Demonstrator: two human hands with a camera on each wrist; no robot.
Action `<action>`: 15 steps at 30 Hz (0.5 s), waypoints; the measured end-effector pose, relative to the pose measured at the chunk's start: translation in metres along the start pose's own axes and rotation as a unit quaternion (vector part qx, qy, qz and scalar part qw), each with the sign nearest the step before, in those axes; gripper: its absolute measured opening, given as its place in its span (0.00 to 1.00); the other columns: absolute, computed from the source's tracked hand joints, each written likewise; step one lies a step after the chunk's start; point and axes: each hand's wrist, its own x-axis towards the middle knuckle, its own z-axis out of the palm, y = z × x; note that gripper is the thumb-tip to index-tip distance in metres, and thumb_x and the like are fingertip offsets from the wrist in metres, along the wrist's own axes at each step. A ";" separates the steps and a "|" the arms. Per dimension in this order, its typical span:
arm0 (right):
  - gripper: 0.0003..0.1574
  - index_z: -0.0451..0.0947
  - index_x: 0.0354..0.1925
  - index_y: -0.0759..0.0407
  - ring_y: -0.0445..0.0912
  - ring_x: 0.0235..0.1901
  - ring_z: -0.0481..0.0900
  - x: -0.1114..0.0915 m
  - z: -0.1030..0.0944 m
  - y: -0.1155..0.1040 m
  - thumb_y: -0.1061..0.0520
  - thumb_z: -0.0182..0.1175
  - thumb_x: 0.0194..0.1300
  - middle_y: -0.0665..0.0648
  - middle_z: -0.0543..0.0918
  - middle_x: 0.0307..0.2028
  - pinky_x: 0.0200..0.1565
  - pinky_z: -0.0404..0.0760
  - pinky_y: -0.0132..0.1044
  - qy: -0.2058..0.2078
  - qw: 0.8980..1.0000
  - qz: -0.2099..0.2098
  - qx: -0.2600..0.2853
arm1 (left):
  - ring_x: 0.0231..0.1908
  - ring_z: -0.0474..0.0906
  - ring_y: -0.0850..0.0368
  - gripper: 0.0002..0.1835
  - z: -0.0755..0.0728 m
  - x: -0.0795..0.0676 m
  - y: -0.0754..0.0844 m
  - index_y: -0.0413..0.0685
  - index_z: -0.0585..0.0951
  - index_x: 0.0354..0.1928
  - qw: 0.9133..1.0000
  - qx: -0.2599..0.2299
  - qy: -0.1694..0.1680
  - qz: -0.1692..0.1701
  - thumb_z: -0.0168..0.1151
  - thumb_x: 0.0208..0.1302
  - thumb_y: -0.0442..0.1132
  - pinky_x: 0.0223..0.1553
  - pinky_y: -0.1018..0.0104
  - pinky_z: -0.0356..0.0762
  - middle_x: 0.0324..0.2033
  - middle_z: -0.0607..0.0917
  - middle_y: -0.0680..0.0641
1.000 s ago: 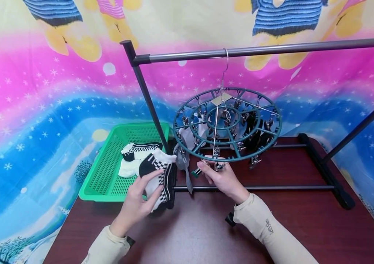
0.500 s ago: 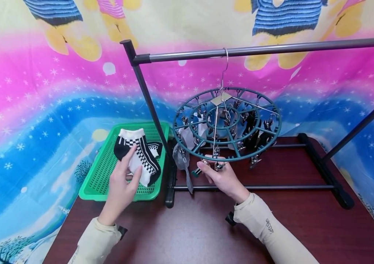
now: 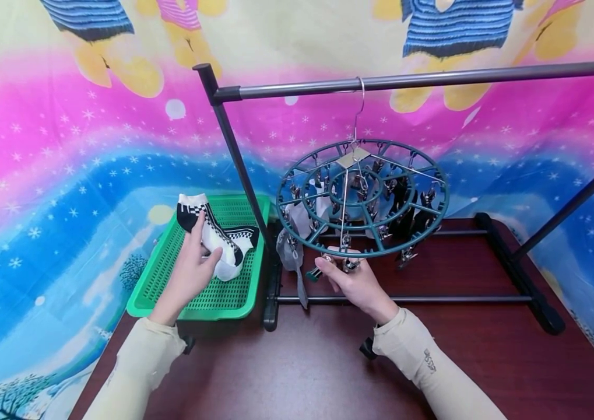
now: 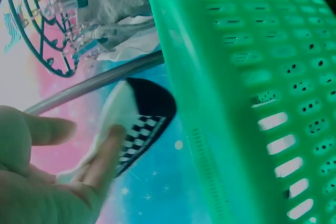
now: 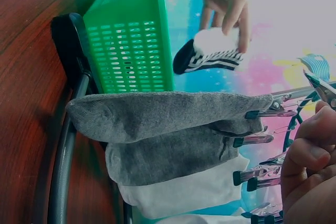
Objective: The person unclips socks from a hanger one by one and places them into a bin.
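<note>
Over the green basket point(image 3: 141, 291) at the left, my left hand point(image 3: 183, 274) holds a black-and-white checkered sock point(image 3: 218, 238) between its fingers. Its cuff points up and away in the head view. Part of another patterned sock point(image 3: 248, 234) shows in the basket beneath. My right hand point(image 3: 357, 286) pinches a metal clip point(image 5: 321, 88) at the front rim of the round green clip hanger point(image 3: 378, 253). Grey socks point(image 5: 157, 116) hang from neighbouring clips, left of that hand in the head view. The left wrist view shows the held sock's black-ended part near the basket wall.
A dark metal rack point(image 3: 302, 89) carries the hanger by its hook. Its left post point(image 3: 239, 157) rises beside the basket, and its base bars point(image 3: 449, 298) cross the brown table point(image 3: 307, 367). Dark socks point(image 3: 399, 204) hang on the hanger's right side. A patterned cloth backs everything.
My left hand has carried the sock leftward from beside the rack post to above the basket, turning it on the way. The right hand has stayed at the hanger's front rim with the clip.
</note>
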 end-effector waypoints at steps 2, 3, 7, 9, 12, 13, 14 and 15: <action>0.23 0.68 0.25 0.60 0.58 0.17 0.63 0.000 0.000 0.000 0.54 0.60 0.77 0.51 0.65 0.15 0.26 0.70 0.37 0.001 1.000 0.000 0.000 | 0.45 0.80 0.42 0.46 -0.001 0.007 -0.004 0.61 0.34 0.83 0.999 -0.007 -0.033 -0.022 0.53 0.80 0.40 0.37 0.57 0.81 0.71 0.59 0.30; 0.23 0.68 0.25 0.60 0.58 0.16 0.63 0.000 0.000 0.000 0.54 0.60 0.77 0.51 0.65 0.15 0.26 0.69 0.37 0.000 1.000 0.000 0.001 | 0.44 0.80 0.43 0.46 -0.001 0.011 -0.005 0.61 0.33 0.83 0.998 -0.011 -0.047 -0.033 0.53 0.80 0.41 0.36 0.57 0.79 0.72 0.57 0.30; 0.23 0.69 0.25 0.60 0.52 0.15 0.64 0.000 0.000 0.001 0.53 0.60 0.77 0.50 0.65 0.15 0.25 0.69 0.37 0.002 1.000 0.003 -0.001 | 0.51 0.83 0.40 0.46 0.002 0.025 -0.009 0.61 0.29 0.82 0.991 -0.046 -0.094 -0.079 0.50 0.81 0.42 0.51 0.50 0.82 0.81 0.40 0.32; 0.23 0.69 0.25 0.60 0.49 0.15 0.64 0.000 0.000 0.001 0.53 0.60 0.77 0.50 0.65 0.15 0.24 0.68 0.37 0.002 1.000 0.006 -0.002 | 0.62 0.78 0.38 0.46 0.006 0.032 -0.010 0.59 0.28 0.82 0.986 -0.078 -0.111 -0.096 0.49 0.81 0.41 0.62 0.46 0.78 0.81 0.32 0.35; 0.22 0.70 0.26 0.60 0.48 0.15 0.64 0.000 0.000 0.002 0.53 0.60 0.77 0.50 0.65 0.15 0.24 0.68 0.37 0.002 1.000 0.008 -0.002 | 0.77 0.58 0.38 0.46 0.011 0.042 -0.012 0.59 0.26 0.81 0.975 -0.126 -0.139 -0.119 0.47 0.82 0.40 0.69 0.44 0.70 0.81 0.26 0.41; 0.22 0.70 0.26 0.60 0.48 0.15 0.64 0.000 0.000 0.002 0.53 0.60 0.77 0.51 0.65 0.15 0.24 0.68 0.37 0.002 1.000 0.008 -0.002 | 0.80 0.50 0.39 0.46 0.012 0.045 -0.012 0.59 0.25 0.81 0.971 -0.138 -0.149 -0.124 0.47 0.82 0.40 0.70 0.43 0.68 0.81 0.25 0.43; 0.22 0.70 0.26 0.60 0.48 0.15 0.64 0.000 0.000 0.002 0.53 0.60 0.77 0.51 0.65 0.15 0.24 0.68 0.37 0.001 1.000 0.008 -0.002 | 0.82 0.41 0.40 0.46 0.013 0.048 -0.012 0.59 0.25 0.81 0.968 -0.144 -0.158 -0.128 0.47 0.82 0.39 0.71 0.42 0.67 0.81 0.25 0.45; 0.21 0.70 0.26 0.60 0.48 0.15 0.64 0.000 0.000 0.002 0.53 0.60 0.77 0.51 0.65 0.15 0.24 0.69 0.37 0.001 1.000 0.008 -0.001 | 0.82 0.34 0.42 0.46 0.013 0.050 -0.011 0.59 0.25 0.81 0.967 -0.144 -0.165 -0.132 0.47 0.82 0.40 0.73 0.41 0.64 0.81 0.25 0.47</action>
